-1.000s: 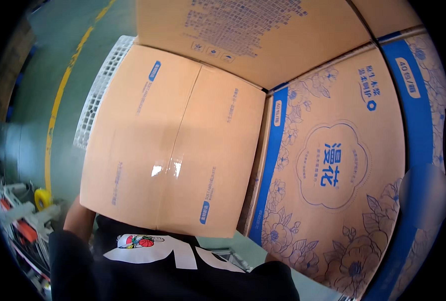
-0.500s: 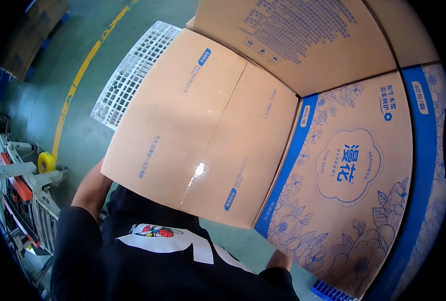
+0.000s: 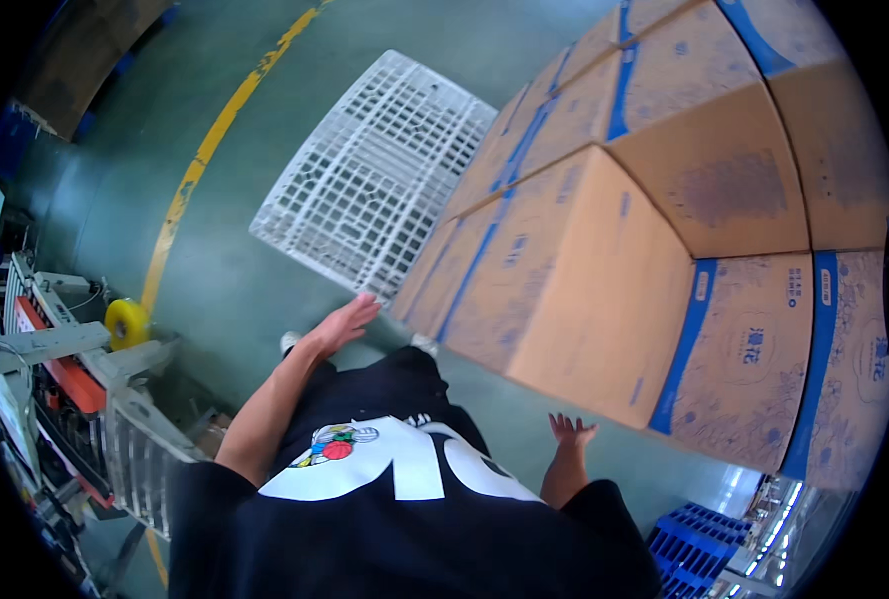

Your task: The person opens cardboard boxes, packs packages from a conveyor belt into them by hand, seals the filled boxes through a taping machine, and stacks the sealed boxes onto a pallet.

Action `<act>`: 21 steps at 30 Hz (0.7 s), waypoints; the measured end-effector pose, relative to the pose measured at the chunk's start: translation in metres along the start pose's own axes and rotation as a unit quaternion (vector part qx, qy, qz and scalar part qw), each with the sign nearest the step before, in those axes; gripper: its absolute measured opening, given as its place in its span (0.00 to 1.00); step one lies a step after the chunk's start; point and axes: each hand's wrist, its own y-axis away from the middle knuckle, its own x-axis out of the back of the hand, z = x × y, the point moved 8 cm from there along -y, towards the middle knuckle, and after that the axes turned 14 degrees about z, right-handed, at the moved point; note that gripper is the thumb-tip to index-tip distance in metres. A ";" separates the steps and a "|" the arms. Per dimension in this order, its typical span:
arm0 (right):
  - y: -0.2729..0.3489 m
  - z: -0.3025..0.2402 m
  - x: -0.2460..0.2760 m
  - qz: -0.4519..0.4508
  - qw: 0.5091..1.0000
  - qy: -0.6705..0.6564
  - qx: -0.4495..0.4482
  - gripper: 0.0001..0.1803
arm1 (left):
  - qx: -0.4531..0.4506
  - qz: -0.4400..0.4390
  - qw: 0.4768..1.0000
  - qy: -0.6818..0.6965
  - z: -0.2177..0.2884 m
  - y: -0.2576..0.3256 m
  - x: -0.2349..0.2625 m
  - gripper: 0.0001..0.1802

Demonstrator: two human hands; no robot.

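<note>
In front of me and to the right, a brown cardboard box [image 3: 604, 290] with a plain taped side sits among other stacked boxes. My left hand [image 3: 344, 324] is held out near the box's lower left corner, fingers stretched, holding nothing. On the other side, my right hand [image 3: 571, 430] is raised just below the box's near edge, fingers spread and apart from it. Further right stands a brown box [image 3: 749, 349] with blue flower print and a blue band.
A white plastic pallet [image 3: 364, 180] lies on the green floor beyond my left hand. Machinery with a yellow tape roll [image 3: 127, 324] stands at the left. A blue pallet [image 3: 699, 544] is at the lower right. A yellow line [image 3: 200, 160] runs along the floor.
The box that filled the view close to me now stands farther off in the stack. Both hands have come away from it into view, open, and more of the white pallet shows.
</note>
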 end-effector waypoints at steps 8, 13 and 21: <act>0.180 0.324 -0.088 -0.159 0.952 0.222 -0.138 0.44 | -0.049 0.214 0.963 0.159 0.082 0.120 0.308 0.40; 0.373 0.475 -0.170 -0.389 0.744 0.542 -0.031 0.45 | -0.121 0.252 0.941 0.191 0.134 0.148 0.499 0.45; 0.425 0.756 -0.512 -0.450 0.524 0.717 0.098 0.30 | -0.141 0.557 0.674 0.464 0.058 0.308 0.714 0.37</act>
